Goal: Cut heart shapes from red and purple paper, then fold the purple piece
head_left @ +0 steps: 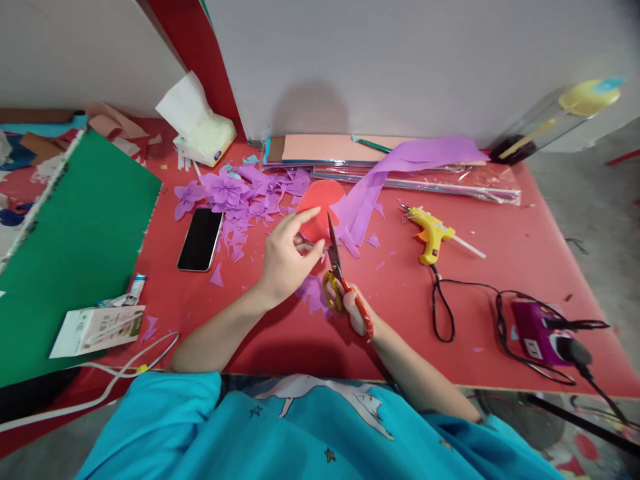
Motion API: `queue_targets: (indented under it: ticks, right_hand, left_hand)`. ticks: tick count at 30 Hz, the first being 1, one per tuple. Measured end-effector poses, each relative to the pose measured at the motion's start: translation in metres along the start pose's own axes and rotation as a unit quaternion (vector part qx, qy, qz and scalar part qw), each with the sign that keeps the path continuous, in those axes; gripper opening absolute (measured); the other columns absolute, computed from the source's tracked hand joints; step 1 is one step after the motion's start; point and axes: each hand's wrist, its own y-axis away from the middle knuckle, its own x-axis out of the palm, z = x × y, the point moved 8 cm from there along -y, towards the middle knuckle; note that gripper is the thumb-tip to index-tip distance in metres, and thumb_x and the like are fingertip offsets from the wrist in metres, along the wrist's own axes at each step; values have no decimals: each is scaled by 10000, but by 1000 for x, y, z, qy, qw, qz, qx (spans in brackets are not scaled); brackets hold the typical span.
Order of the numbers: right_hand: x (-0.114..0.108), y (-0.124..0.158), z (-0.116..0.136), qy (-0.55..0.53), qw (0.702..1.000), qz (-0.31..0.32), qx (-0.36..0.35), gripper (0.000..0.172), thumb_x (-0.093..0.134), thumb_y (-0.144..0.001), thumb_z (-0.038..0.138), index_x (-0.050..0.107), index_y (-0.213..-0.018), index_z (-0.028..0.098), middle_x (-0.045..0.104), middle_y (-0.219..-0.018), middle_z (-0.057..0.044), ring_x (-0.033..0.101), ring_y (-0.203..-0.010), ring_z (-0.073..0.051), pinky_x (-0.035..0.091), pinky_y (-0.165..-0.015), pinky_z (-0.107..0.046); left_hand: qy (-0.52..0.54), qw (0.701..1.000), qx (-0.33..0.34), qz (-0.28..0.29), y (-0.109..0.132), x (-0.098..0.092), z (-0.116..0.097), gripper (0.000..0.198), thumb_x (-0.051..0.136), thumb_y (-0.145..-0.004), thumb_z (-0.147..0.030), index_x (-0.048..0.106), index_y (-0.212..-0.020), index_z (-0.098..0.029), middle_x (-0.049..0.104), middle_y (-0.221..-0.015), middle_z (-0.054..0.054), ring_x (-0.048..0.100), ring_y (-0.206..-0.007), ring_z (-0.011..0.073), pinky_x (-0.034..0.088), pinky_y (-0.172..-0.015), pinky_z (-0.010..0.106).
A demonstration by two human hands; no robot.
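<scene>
My left hand (pixel 287 253) pinches a rounded piece of red paper (pixel 320 200) above the red table (pixel 500 253), thumb and fingers closed on its lower edge. In my right hand (pixel 357 312) is a pair of scissors (pixel 336 263) with red and yellow handles, fingers through the loops. The blades point away from me and meet the right edge of the red paper. A scrap of purple paper (pixel 311 293) lies under the scissors' handles.
A pile of purple paper flowers and scraps (pixel 240 193), a black phone (pixel 201 239), a tissue pack (pixel 200 130), a green sheet (pixel 75 233), stacked paper sheets (pixel 340 150), a purple strip (pixel 390 170), a yellow glue gun (pixel 431 233) with black cord, a purple socket block (pixel 537 330).
</scene>
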Motion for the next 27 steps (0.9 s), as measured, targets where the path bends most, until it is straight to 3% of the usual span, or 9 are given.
queue_targets:
  ticks: [27]
  right_hand:
    - [-3, 3, -3, 24, 998, -25, 48, 635, 263, -689, 842, 329, -662, 212, 298, -551, 67, 254, -424, -60, 225, -383, -220]
  left_hand:
    - [25, 999, -10, 33, -1, 2, 3, 457, 630, -708, -106, 574, -1153, -188, 572, -1207, 82, 600, -575, 35, 560, -574, 177]
